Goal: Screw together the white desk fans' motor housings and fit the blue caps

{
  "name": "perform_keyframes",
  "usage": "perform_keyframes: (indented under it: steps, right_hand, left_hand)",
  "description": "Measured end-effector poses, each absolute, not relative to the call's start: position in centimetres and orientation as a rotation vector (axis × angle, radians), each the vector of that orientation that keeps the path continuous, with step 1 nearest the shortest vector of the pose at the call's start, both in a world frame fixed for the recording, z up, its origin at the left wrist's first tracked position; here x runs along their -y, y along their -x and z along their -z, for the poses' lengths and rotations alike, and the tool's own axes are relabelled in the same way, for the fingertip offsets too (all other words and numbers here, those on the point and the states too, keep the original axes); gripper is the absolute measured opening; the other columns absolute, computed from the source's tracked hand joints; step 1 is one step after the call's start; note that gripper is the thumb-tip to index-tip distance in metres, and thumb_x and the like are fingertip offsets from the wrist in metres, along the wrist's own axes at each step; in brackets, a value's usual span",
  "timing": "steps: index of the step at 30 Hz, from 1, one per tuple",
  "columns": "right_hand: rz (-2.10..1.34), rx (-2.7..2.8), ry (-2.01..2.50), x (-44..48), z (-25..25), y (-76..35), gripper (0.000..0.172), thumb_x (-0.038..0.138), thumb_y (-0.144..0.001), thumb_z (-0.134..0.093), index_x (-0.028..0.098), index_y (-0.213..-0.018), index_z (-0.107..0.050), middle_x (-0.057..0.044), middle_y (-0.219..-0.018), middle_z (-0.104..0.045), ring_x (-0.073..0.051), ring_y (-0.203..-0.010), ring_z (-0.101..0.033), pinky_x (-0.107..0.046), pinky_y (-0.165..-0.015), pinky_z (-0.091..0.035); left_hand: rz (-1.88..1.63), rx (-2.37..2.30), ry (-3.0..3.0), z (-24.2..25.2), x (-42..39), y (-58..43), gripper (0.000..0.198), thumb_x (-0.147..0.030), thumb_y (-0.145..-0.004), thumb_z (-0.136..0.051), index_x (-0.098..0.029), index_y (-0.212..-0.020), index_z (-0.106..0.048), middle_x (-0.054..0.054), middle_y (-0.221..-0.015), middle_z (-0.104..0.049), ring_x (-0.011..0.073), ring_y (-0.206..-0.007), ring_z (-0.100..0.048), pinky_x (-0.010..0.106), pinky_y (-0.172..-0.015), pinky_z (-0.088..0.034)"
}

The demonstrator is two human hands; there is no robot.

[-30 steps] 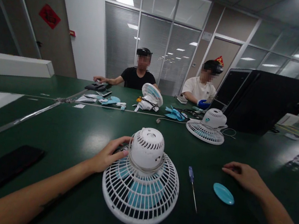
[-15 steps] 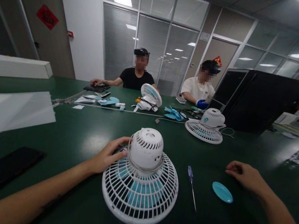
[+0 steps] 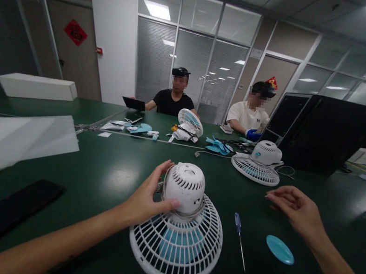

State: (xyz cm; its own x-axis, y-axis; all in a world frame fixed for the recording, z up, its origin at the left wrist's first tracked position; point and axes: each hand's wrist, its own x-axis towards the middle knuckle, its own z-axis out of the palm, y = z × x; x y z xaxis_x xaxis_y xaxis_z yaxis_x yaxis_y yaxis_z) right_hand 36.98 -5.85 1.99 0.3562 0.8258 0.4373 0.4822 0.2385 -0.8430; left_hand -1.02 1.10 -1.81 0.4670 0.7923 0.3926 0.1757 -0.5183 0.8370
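A white fan (image 3: 186, 189) lies face down on the table, its round cage flat on the surface and its motor housing pointing up. Pale blue blades show through the cage ribs, and a cord is wrapped round the base of the housing. My left hand (image 3: 149, 199) grips the left side of that housing, thumb across its front. To the right, my right hand (image 3: 294, 208) hovers over the table with fingertips pinched; a tiny pale speck shows there, too small to name. Between the hands lies a screwdriver (image 3: 239, 232) with a clear bluish handle. Near my right wrist rests a turquoise oval cover (image 3: 279, 249).
Another white fan (image 3: 258, 164) lies face down farther back, near a large black case (image 3: 333, 130). A tilted fan (image 3: 187, 126) and blue parts (image 3: 217, 145) sit before two seated people. White sheets (image 3: 26, 140) and a black object (image 3: 15, 206) lie at left.
My left hand has closed further round the motor housing, thumb now over its front. My right hand has moved slightly toward the fan, fingertips pinched. A person opposite has lifted a dark flat object.
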Motion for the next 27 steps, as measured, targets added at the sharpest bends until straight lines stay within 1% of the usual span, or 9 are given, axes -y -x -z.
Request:
perform_keyframes:
  steps: [2,4,6,8,11,13,17,23,27]
  right_hand:
    - [-0.474,1.313,1.348,5.6,-3.3,-34.1,0.03,0.039,-0.064,-0.085,0.021,-0.075,-0.063,-0.013,-0.083,-0.074,-0.025,-0.078,-0.074,-0.031,-0.063,-0.063]
    - [-0.431,1.405,1.242,5.3,-4.6,-31.1,0.037,0.044,-0.063,-0.085,0.02,-0.075,-0.06,-0.009,-0.081,-0.073,-0.024,-0.076,-0.073,-0.032,-0.062,-0.063]
    - [-0.335,1.567,1.164,4.8,-5.7,-28.0,0.032,0.042,-0.069,-0.081,0.019,-0.078,-0.06,-0.007,-0.082,-0.072,-0.022,-0.077,-0.071,-0.032,-0.062,-0.061]
    - [-0.215,1.75,1.103,4.3,-6.8,-25.3,0.02,0.035,-0.078,-0.074,0.02,-0.082,-0.061,-0.005,-0.084,-0.072,-0.02,-0.079,-0.07,-0.032,-0.064,-0.06]
    - [-0.043,1.952,1.066,3.0,-8.1,-22.4,0.007,0.024,-0.083,-0.067,0.02,-0.085,-0.061,-0.003,-0.085,-0.071,-0.018,-0.079,-0.069,-0.031,-0.067,-0.056]
    - [0.027,2.029,1.108,2.1,-8.7,-21.1,0.007,0.02,-0.083,-0.065,0.02,-0.087,-0.06,-0.002,-0.085,-0.072,-0.018,-0.08,-0.068,-0.032,-0.069,-0.053]
    - [0.052,2.141,1.198,0.5,-9.5,-19.5,0.013,0.015,-0.082,-0.064,0.02,-0.089,-0.056,0.0,-0.085,-0.072,-0.017,-0.08,-0.067,-0.031,-0.071,-0.048]
    - [0.037,2.256,1.248,0.0,-10.3,-18.6,0.02,0.015,-0.079,-0.068,0.02,-0.092,-0.054,0.001,-0.082,-0.072,-0.016,-0.077,-0.067,-0.029,-0.071,-0.045]
    - [0.06,2.345,1.259,0.7,-10.6,-18.7,0.014,0.016,-0.082,-0.063,0.02,-0.095,-0.058,-0.001,-0.086,-0.074,-0.018,-0.082,-0.068,-0.031,-0.073,-0.045]
  left_hand:
    - [-1.08,-0.853,-2.015,1.4,-0.1,0.4,0.1,-0.049,-0.075,-0.075,-0.025,-0.153,-0.017,0.016,-0.158,-0.026,0.0407,-0.144,-0.026,0.065,-0.117,-0.021]
    - [-1.103,-0.865,-2.082,1.3,0.7,-0.1,0.098,-0.044,-0.076,-0.075,-0.026,-0.153,-0.016,0.016,-0.158,-0.026,0.0408,-0.144,-0.026,0.067,-0.117,-0.02]
    - [-1.13,-0.846,-2.15,1.4,1.2,-0.3,0.095,-0.04,-0.079,-0.074,-0.027,-0.153,-0.016,0.016,-0.156,-0.029,0.0407,-0.143,-0.028,0.069,-0.116,-0.02]
    - [-1.164,-0.825,-2.189,1.5,1.4,-0.4,0.093,-0.038,-0.08,-0.073,-0.029,-0.153,-0.016,0.016,-0.155,-0.03,0.0408,-0.142,-0.03,0.069,-0.116,-0.021]
    - [-1.202,-0.806,-2.215,1.8,1.4,-0.4,0.092,-0.038,-0.081,-0.072,-0.029,-0.153,-0.015,0.015,-0.155,-0.029,0.041,-0.143,-0.029,0.069,-0.115,-0.022]
    - [-1.21,-0.801,-2.232,1.9,1.3,-0.4,0.091,-0.037,-0.082,-0.071,-0.029,-0.153,-0.014,0.016,-0.155,-0.028,0.0404,-0.143,-0.027,0.069,-0.116,-0.022]
    - [-1.208,-0.814,-2.254,2.1,1.2,-0.3,0.092,-0.036,-0.082,-0.071,-0.029,-0.153,-0.012,0.016,-0.155,-0.029,0.0391,-0.143,-0.029,0.068,-0.116,-0.023]
    - [-1.198,-0.825,-2.246,1.9,1.3,-0.3,0.095,-0.036,-0.08,-0.072,-0.028,-0.154,-0.013,0.016,-0.155,-0.03,0.0392,-0.142,-0.03,0.066,-0.115,-0.027]
    - [-1.189,-0.825,-2.232,1.8,1.3,-0.3,0.095,-0.037,-0.08,-0.072,-0.028,-0.154,-0.013,0.016,-0.155,-0.03,0.0396,-0.142,-0.03,0.067,-0.115,-0.027]
